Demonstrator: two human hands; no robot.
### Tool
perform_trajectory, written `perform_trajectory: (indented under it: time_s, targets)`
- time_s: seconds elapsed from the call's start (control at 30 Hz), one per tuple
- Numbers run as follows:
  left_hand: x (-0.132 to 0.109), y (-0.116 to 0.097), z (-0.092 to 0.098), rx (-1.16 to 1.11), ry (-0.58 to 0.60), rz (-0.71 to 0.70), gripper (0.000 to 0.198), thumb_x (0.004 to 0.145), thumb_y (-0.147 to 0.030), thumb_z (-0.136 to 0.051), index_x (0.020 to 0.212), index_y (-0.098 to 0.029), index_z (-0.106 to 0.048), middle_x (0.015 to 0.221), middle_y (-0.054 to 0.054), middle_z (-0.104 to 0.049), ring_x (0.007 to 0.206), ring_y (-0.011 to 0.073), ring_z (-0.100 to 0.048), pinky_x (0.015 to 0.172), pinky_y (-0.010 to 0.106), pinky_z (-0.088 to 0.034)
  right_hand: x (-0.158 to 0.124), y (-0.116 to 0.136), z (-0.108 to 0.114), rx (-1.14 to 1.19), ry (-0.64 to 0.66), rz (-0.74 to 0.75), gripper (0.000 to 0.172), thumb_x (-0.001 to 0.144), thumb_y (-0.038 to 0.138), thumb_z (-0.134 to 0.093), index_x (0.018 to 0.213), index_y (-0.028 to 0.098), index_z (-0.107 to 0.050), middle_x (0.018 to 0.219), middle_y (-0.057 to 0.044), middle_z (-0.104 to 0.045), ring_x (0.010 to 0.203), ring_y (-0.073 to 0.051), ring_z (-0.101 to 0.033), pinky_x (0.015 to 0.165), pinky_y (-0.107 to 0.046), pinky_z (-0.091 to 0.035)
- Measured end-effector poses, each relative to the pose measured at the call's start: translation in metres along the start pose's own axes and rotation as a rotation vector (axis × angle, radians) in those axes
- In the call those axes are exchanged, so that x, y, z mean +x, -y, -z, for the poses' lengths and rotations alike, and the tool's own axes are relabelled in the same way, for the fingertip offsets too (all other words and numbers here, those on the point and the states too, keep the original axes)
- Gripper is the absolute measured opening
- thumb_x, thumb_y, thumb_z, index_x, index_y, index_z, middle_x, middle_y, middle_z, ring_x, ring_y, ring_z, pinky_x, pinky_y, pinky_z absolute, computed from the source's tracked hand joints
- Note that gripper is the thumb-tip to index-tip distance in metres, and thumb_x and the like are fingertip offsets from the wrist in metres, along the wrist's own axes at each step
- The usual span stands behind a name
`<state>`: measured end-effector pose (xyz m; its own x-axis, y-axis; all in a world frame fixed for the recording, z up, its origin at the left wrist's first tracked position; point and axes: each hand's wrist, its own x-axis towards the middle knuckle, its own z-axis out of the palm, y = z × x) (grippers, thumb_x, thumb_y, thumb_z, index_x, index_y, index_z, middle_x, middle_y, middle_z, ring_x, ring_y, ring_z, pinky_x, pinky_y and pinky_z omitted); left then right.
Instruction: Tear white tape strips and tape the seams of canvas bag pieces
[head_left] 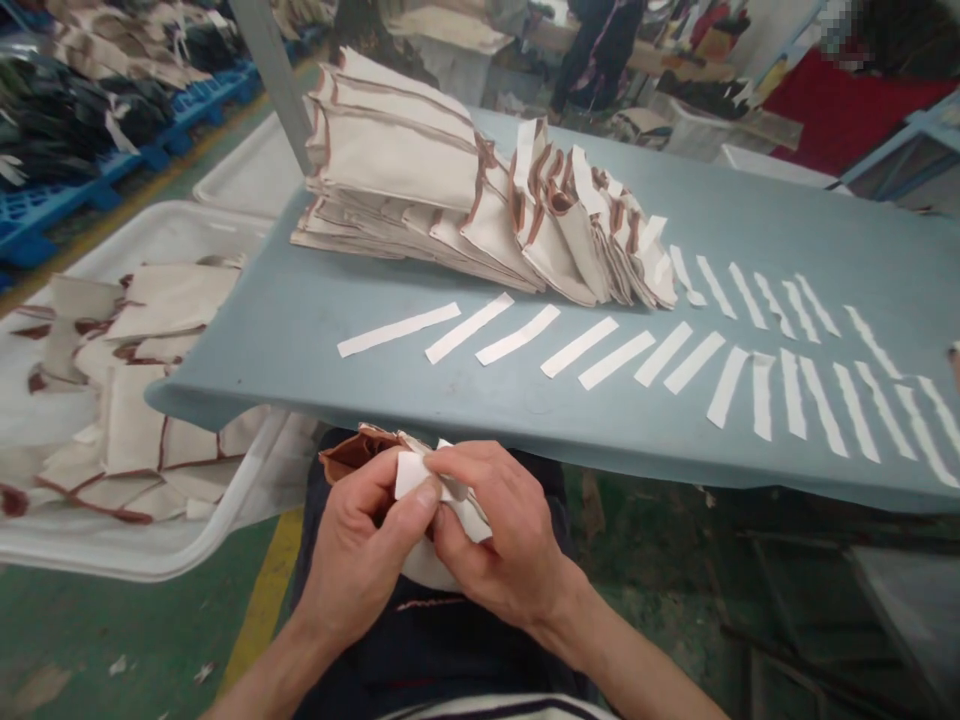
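Bundles [82, 110] of dark and beige cloth lie on a blue pallet [184, 118] at the far left, with a white tub [191, 562] of beige, brown-edged pieces [135, 415] nearer, beside the table [277, 370]. A pouch [351, 455], beige and brown, sits in the person's hands just off the table's near edge, over the lap. The left forearm slants up from the bottom edge; the left hand [364, 540] is closed, fingers curled in, its thumb laid across a white strip [409, 473] and pinching it at the pouch. Beyond the hands, a stack [405, 165] of similar pouches stands on the table. From the lower right the other forearm slants in; the right hand [499, 520] arches with knuckles up, index and thumb tips meeting the left thumb, also closed in a pinch on the strip. Its other fingers are partly hidden. Loose strips [580, 348] run rightward in slanted rows on the table, and red cloth [847, 105] hangs behind.
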<state>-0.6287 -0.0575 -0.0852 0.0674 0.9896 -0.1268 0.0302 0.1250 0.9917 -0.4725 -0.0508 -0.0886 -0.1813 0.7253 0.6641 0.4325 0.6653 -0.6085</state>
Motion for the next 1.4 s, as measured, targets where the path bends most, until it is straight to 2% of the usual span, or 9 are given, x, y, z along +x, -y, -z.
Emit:
perform_trajectory:
  time_s: [0.27, 0.33, 0.43, 0.6, 0.7, 0.8, 1.0, 1.2, 1.4]
  targets:
    - [-0.001, 0.012, 0.015, -0.057, 0.070, -0.094, 0.042, 0.105, -0.048, -0.049, 0.088, -0.021, -0.077, 0.083, 0.004, -0.073, 0.068, 0.0186, -0.059, 0.061, 0.027, -0.051, -0.004, 0.001, -0.016, 0.125, -0.074, -0.115, 0.016, 0.097, 0.016, -0.069, 0.111, 0.024, -0.072, 0.101, -0.006, -0.083, 0.091, -0.019, -0.078, 0.085, -0.031, -0.063]
    - [-0.003, 0.011, 0.015, -0.035, 0.129, -0.082, 0.037, 0.104, -0.046, -0.051, 0.095, -0.021, -0.077, 0.090, 0.005, -0.075, 0.073, 0.0202, -0.063, 0.065, 0.028, -0.053, -0.003, 0.003, -0.015, 0.221, -0.081, -0.274, 0.007, 0.098, 0.020, -0.068, 0.101, 0.023, -0.074, 0.094, -0.004, -0.082, 0.082, -0.017, -0.076, 0.077, -0.028, -0.060]
    - [-0.009, 0.002, 0.011, 0.054, 0.185, -0.019, 0.025, 0.096, -0.043, -0.067, 0.102, -0.021, -0.077, 0.088, 0.004, -0.075, 0.072, 0.0202, -0.068, 0.064, 0.027, -0.054, 0.000, 0.006, -0.012, 0.417, -0.070, -0.646, 0.018, 0.098, 0.031, -0.064, 0.088, 0.020, -0.074, 0.076, 0.000, -0.075, 0.065, -0.013, -0.066, 0.062, -0.025, -0.053]
    - [-0.021, -0.007, 0.005, -0.029, 0.016, 0.193, 0.025, 0.090, -0.040, -0.077, 0.105, -0.024, -0.066, 0.080, 0.000, -0.073, 0.069, 0.0171, -0.070, 0.063, 0.022, -0.053, 0.007, 0.005, -0.006, 0.559, -0.079, -0.958, 0.032, 0.089, 0.043, -0.065, 0.069, 0.018, -0.064, 0.061, 0.002, -0.063, 0.053, -0.010, -0.051, 0.054, -0.023, -0.044]
    - [-0.018, 0.000, 0.011, -0.042, 0.051, 0.270, 0.029, 0.088, -0.046, -0.079, 0.087, -0.022, -0.064, 0.076, 0.001, -0.074, 0.064, 0.0154, -0.065, 0.059, 0.021, -0.050, 0.006, 0.002, -0.004, 0.576, -0.069, -1.001, 0.035, 0.086, 0.046, -0.068, 0.065, 0.019, -0.059, 0.056, 0.004, -0.058, 0.049, -0.008, -0.044, 0.052, -0.022, -0.040]
    - [-0.011, 0.008, 0.020, 0.084, 0.124, 0.216, 0.036, 0.088, -0.054, -0.077, 0.078, -0.020, -0.071, 0.076, 0.004, -0.075, 0.063, 0.0172, -0.063, 0.058, 0.024, -0.051, -0.001, -0.001, 0.002, 0.628, -0.030, -1.047, 0.038, 0.086, 0.051, -0.072, 0.068, 0.020, -0.057, 0.051, 0.007, -0.049, 0.046, -0.007, -0.037, 0.047, -0.020, -0.033]
    - [-0.005, 0.012, 0.024, 0.266, 0.107, 0.052, 0.033, 0.096, -0.049, -0.068, 0.086, -0.022, -0.082, 0.083, 0.006, -0.077, 0.074, 0.0233, -0.067, 0.067, 0.028, -0.053, -0.019, -0.002, 0.021, 0.924, 0.205, -1.119, 0.047, 0.091, 0.066, -0.071, 0.083, 0.021, -0.059, 0.045, 0.012, -0.039, 0.039, -0.005, -0.028, 0.041, -0.019, -0.025]
    - [0.002, 0.012, 0.024, 0.313, 0.134, -0.022, 0.038, 0.103, -0.050, -0.059, 0.106, -0.022, -0.084, 0.097, 0.007, -0.080, 0.083, 0.0240, -0.068, 0.073, 0.029, -0.050, -0.024, 0.004, 0.010, 0.673, 0.236, -1.079, 0.033, 0.100, 0.054, -0.065, 0.097, 0.021, -0.061, 0.053, 0.011, -0.050, 0.043, -0.007, -0.040, 0.043, -0.019, -0.031]
    - [0.007, 0.017, 0.017, 0.254, 0.116, -0.008, 0.041, 0.105, -0.050, -0.056, 0.109, -0.021, -0.084, 0.092, 0.006, -0.078, 0.081, 0.0233, -0.065, 0.069, 0.029, -0.048, -0.011, 0.005, 0.009, 0.303, 0.143, -0.851, 0.022, 0.097, 0.040, -0.065, 0.085, 0.020, -0.064, 0.069, 0.004, -0.062, 0.058, -0.010, -0.050, 0.054, -0.024, -0.037]
